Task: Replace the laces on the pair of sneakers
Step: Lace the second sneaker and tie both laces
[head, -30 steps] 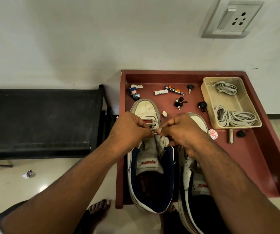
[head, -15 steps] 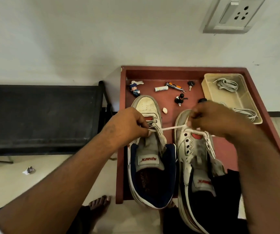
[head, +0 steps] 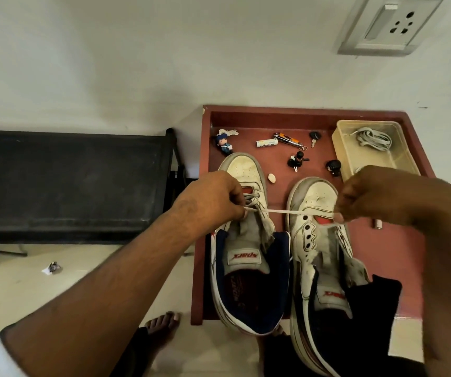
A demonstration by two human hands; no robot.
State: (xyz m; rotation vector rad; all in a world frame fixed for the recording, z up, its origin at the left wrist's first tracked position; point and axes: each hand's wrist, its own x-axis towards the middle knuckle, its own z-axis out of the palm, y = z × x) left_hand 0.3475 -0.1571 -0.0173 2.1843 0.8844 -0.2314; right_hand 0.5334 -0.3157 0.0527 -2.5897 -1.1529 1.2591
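Note:
Two worn white sneakers stand side by side on a red-brown tray table (head: 398, 257). The left sneaker (head: 248, 268) has a lace through its lowest eyelets; the right sneaker (head: 319, 235) shows bare eyelets. My left hand (head: 213, 200) rests on the left sneaker's vamp, fingers curled around the lace at the eyelets. My right hand (head: 387, 197) pinches the lace's free end above the right sneaker. The white lace (head: 284, 212) runs taut between both hands. A clear plastic box (head: 346, 156) at the back right holds a coiled grey lace (head: 374, 138).
Small items lie at the tray's back: a doll keychain (head: 223, 144), a battery (head: 266, 143), a nail clipper (head: 288, 139), a key (head: 314, 137), two dark figurines. A black bench (head: 66, 180) stands left. A wall socket (head: 390, 23) is above. Bare feet show below.
My right hand has drawn the lace out to the right, from the left sneaker's eyelets to over the right sneaker. My left hand stayed on the left sneaker.

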